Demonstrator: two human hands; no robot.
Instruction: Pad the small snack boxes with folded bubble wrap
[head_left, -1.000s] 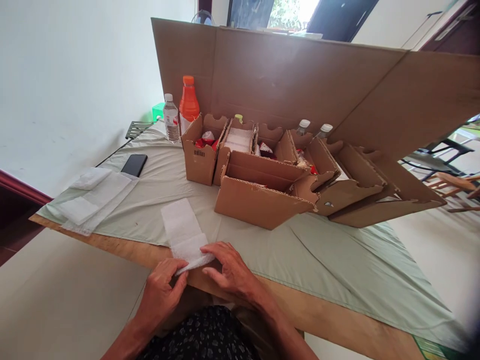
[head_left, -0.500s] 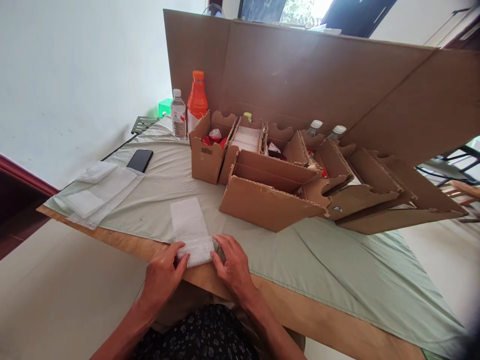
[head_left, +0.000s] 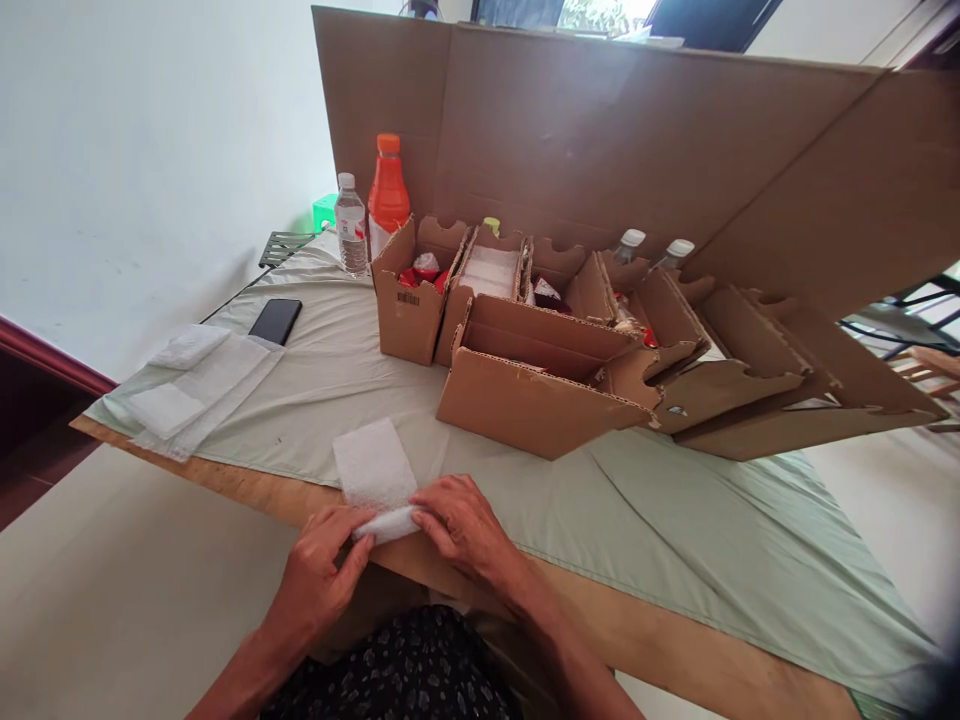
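A strip of white bubble wrap (head_left: 375, 460) lies on the cloth at the table's front edge, its near end folded over into a thick roll. My left hand (head_left: 326, 555) pinches the left end of that roll between thumb and fingers. At the right end, my right hand (head_left: 461, 525) grips it the same way. The far part of the strip lies flat on the cloth. Whether anything is wrapped inside the roll, I cannot tell.
Several open cardboard boxes (head_left: 540, 410) holding red and white items stand behind my hands, before a tall cardboard panel (head_left: 570, 150). An orange bottle (head_left: 388, 190) and a clear bottle (head_left: 350, 225) stand back left. A phone (head_left: 275, 321) and more bubble wrap sheets (head_left: 217, 380) lie at left.
The near end of the bubble wrap has been turned over away from me, from a flat fold into a roll. The flat part is shorter. Both hands keep hold.
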